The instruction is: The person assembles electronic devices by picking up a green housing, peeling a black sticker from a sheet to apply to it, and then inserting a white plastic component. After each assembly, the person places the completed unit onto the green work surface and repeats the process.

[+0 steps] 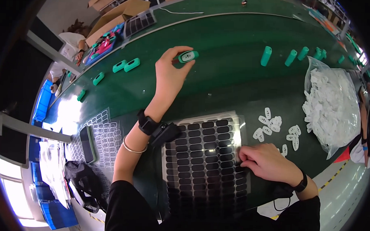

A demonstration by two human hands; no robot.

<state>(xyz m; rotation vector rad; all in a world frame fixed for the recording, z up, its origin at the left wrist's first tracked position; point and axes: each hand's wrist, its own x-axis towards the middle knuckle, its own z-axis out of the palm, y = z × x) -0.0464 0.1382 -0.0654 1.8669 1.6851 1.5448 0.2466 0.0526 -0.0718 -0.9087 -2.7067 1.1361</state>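
Out over the far part of the table, my left hand (173, 68) pinches a small green oval casing (188, 56) with a white button plate in its face. My right hand (269, 162) is closed at the right edge of a clear sheet of black rounded stickers (208, 154). Its curled fingers hide whatever may be between them. Several loose white plates (267, 130) lie just beyond the right hand. More green casings (132, 64) rest on the table left of my left hand, and others stand upright (266, 56) to the right.
A clear bag of white plates (334, 104) sits at the right. A phone (87, 144) lies on clear sheets (105, 131) at the left, near a black mesh bag (83, 181). Behind are a blue tray (104, 45), a cardboard box (119, 17) and another person (71, 46).
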